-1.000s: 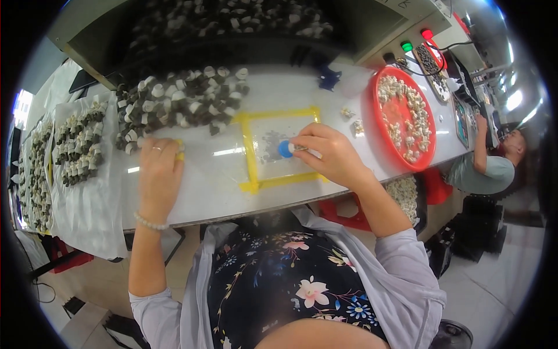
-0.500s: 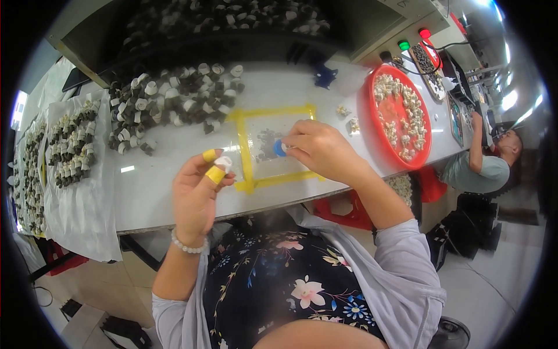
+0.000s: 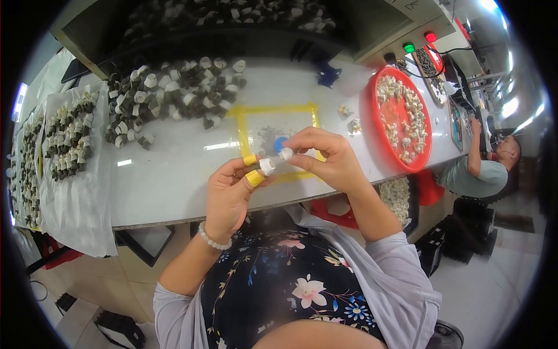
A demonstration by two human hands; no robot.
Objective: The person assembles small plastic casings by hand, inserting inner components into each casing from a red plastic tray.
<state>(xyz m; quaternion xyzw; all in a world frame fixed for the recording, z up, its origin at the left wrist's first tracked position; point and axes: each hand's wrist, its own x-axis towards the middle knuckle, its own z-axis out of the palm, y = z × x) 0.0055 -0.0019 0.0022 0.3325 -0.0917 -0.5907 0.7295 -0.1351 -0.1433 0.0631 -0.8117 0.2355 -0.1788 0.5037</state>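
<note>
My left hand point(image 3: 228, 191), with yellow tape on two fingertips, pinches a white ring-like plastic piece point(image 3: 267, 166). Close to its right, my right hand point(image 3: 331, 158) holds a smaller white piece point(image 3: 286, 153) between thumb and fingers. The two pieces are near each other, with a narrow gap between them. A blue round object point(image 3: 280, 143) shows just behind the right fingertips; whether the fingers touch it I cannot tell. Below both hands, yellow tape point(image 3: 243, 135) frames a rectangle on the white table point(image 3: 168, 195), with dark smudges inside.
A pile of white-and-dark parts point(image 3: 174, 96) lies at the back left. Rows of similar parts point(image 3: 72, 136) rest on white sheeting further left. At right stands a red basin point(image 3: 378, 125) of small pale pieces. A machine housing point(image 3: 378, 38) overhangs the back; a co-worker point(image 3: 488, 174) sits far right.
My left hand has moved right and the right hand slightly nearer, bringing their white pieces close together. The right fingers have shifted off the blue object's front.
</note>
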